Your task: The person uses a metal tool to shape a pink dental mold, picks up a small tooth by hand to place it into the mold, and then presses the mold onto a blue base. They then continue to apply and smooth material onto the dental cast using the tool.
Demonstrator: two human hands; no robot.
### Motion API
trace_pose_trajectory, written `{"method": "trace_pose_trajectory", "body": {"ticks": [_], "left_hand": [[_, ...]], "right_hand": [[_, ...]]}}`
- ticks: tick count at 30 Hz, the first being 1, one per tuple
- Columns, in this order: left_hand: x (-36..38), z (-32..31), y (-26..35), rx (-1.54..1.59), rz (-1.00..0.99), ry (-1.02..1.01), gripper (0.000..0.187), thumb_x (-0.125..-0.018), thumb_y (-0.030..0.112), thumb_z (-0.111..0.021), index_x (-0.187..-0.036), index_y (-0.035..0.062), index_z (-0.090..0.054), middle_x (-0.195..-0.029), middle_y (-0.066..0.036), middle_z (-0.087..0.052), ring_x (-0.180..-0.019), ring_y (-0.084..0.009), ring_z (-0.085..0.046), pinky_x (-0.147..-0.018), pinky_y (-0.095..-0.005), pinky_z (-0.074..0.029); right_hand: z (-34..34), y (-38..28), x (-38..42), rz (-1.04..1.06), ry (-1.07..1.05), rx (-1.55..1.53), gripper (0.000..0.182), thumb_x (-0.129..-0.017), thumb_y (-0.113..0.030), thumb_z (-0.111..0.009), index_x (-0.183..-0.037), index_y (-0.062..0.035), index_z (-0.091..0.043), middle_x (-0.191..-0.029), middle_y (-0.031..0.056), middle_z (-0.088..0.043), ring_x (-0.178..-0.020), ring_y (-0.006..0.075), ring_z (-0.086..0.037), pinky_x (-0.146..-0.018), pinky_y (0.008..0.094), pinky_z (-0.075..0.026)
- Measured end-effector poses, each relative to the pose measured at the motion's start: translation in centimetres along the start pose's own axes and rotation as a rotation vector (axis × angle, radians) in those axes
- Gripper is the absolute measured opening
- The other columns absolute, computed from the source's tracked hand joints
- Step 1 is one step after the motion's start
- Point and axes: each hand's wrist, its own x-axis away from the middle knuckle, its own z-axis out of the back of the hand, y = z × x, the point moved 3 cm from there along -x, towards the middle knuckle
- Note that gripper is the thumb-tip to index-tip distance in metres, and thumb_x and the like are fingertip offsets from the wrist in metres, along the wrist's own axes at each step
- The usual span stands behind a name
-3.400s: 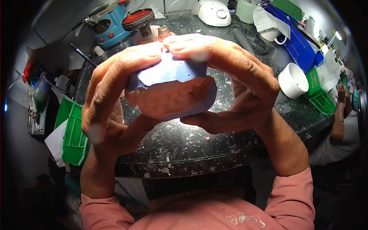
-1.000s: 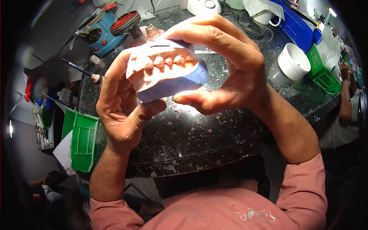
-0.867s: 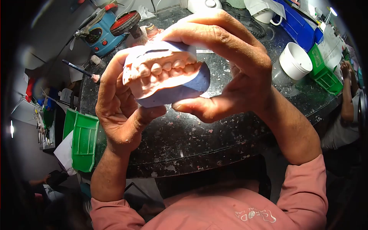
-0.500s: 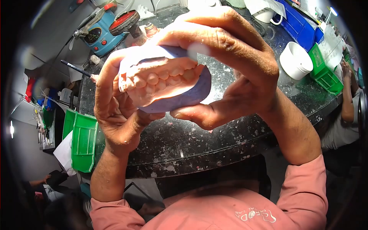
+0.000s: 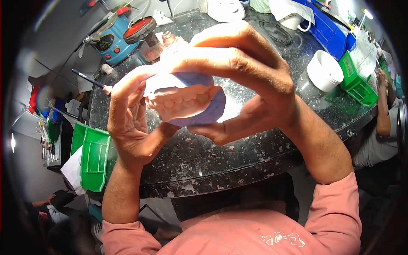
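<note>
Both hands hold a dental model (image 5: 187,102) up above the black speckled worktop (image 5: 221,157). It is a set of pink gums with pale teeth between lilac-blue stone bases. My left hand (image 5: 131,114) cups its left side, thumb underneath. My right hand (image 5: 246,80) wraps over the top with its fingers, and its thumb presses the lower base. The fingers hide much of the upper base.
A blue bench machine with a red wheel (image 5: 123,34) stands at the back left, a thin brush (image 5: 89,78) beside it. A white tub (image 5: 325,70), green bins (image 5: 359,83) and blue trays (image 5: 331,29) lie right. A green bin (image 5: 91,157) hangs left. Another person's arm (image 5: 382,106) rests at the right edge.
The model has been turned in my hands from teeth hidden to teeth facing me. In the last half second my right fingers closed further over its top and it tipped downward.
</note>
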Motion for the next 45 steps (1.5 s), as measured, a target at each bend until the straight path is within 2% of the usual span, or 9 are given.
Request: {"method": "trace_pose_trajectory", "body": {"ticks": [5, 13, 19, 27, 29, 36, 42, 44, 45], "left_hand": [[-0.1, 0.5, 0.1, -0.079, -0.122, 0.006, 0.075, -0.070, 0.002, -0.080, -0.130, 0.0024, -0.036, -0.131, -0.017, -0.046, -0.124, -0.0270, -0.048, -0.106, -0.0404, -0.038], [-0.5, -0.2, 0.0, 0.096, -0.039, -0.036, 0.073, -0.071, -0.003, -0.076, -0.132, 0.0015, -0.036, -0.130, -0.017, -0.047, -0.123, -0.0264, -0.049, -0.103, -0.0390, -0.043], [-0.7, -0.2, -0.1, 0.081, -0.129, -0.045, 0.075, -0.071, -0.003, -0.077, -0.136, -0.0022, -0.039, -0.133, -0.023, -0.048, -0.122, -0.0313, -0.050, -0.103, -0.0442, -0.042], [-0.6, -0.2, 0.2, 0.025, -0.128, -0.060, 0.072, -0.069, 0.005, -0.081, -0.131, -0.0041, -0.045, -0.129, -0.019, -0.052, -0.118, -0.0282, -0.053, -0.101, -0.0411, -0.044], [-0.6, -0.1, 0.3, -0.080, -0.154, -0.050, 0.072, -0.072, 0.022, -0.081, -0.131, 0.0006, -0.044, -0.125, -0.018, -0.052, -0.114, -0.0294, -0.055, -0.100, -0.0444, -0.046], [-1.5, 0.2, 2.0, -0.384, -0.241, -0.123, 0.065, -0.073, 0.026, -0.081, -0.126, 0.0066, -0.049, -0.119, -0.013, -0.057, -0.109, -0.0258, -0.058, -0.100, -0.0420, -0.042], [-1.7, 0.2, 2.2, -0.470, -0.316, -0.158, 0.067, -0.074, 0.023, -0.081, -0.128, 0.0037, -0.046, -0.123, -0.015, -0.055, -0.110, -0.0266, -0.057, -0.101, -0.0421, -0.042], [-1.2, 0.1, 0.9, -0.080, -0.105, 0.022, 0.064, -0.069, 0.005, -0.080, -0.125, -0.0038, -0.050, -0.125, -0.019, -0.054, -0.115, -0.0285, -0.056, -0.099, -0.0399, -0.046], [-1.3, 0.0, 0.5, 0.020, -0.092, -0.033, 0.069, -0.069, 0.002, -0.079, -0.129, -0.0064, -0.045, -0.128, -0.019, -0.051, -0.117, -0.0268, -0.054, -0.101, -0.0384, -0.044]], "right_hand": [[-0.3, 0.1, 0.1, -0.001, -0.026, -0.023, 0.063, -0.050, -0.016, -0.086, -0.108, -0.0009, -0.066, -0.102, 0.0142, -0.064, -0.095, 0.0278, -0.062, -0.081, 0.0362, -0.051], [-0.3, 0.7, 0.5, -0.093, -0.052, -0.103, 0.071, -0.054, -0.026, -0.090, -0.113, 0.0026, -0.063, -0.105, 0.0160, -0.065, -0.099, 0.0285, -0.063, -0.087, 0.0384, -0.050], [-0.2, 0.5, 0.2, -0.070, -0.075, -0.106, 0.066, -0.057, -0.025, -0.089, -0.111, 0.0026, -0.064, -0.103, 0.0141, -0.066, -0.098, 0.0277, -0.063, -0.086, 0.0385, -0.051], [-0.3, 0.3, 0.0, -0.043, -0.058, -0.105, 0.065, -0.057, -0.027, -0.088, -0.110, 0.0027, -0.065, -0.103, 0.0142, -0.066, -0.096, 0.0279, -0.064, -0.083, 0.0382, -0.052], [-0.1, 0.2, 0.0, -0.046, -0.083, -0.077, 0.064, -0.057, -0.026, -0.088, -0.110, 0.0026, -0.065, -0.103, 0.0143, -0.066, -0.096, 0.0282, -0.064, -0.083, 0.0384, -0.052], [0.0, -0.6, -0.8, -0.044, -0.110, -0.054, 0.062, -0.054, -0.022, -0.089, -0.108, -0.0003, -0.066, -0.104, 0.0131, -0.065, -0.097, 0.0272, -0.064, -0.084, 0.0391, -0.052], [0.0, -0.1, -0.6, -0.076, -0.155, -0.053, 0.066, -0.055, -0.022, -0.089, -0.112, 0.0015, -0.064, -0.107, 0.0139, -0.065, -0.099, 0.0274, -0.063, -0.085, 0.0389, -0.052], [-0.6, 0.4, -0.2, -0.170, -0.111, -0.132, 0.068, -0.057, -0.024, -0.089, -0.113, 0.0035, -0.062, -0.107, 0.0157, -0.065, -0.101, 0.0274, -0.062, -0.087, 0.0394, -0.051], [-0.8, 0.8, 0.0, -0.232, -0.093, -0.186, 0.068, -0.058, -0.024, -0.088, -0.113, 0.0040, -0.062, -0.108, 0.0165, -0.065, -0.102, 0.0273, -0.062, -0.087, 0.0393, -0.051]]}}
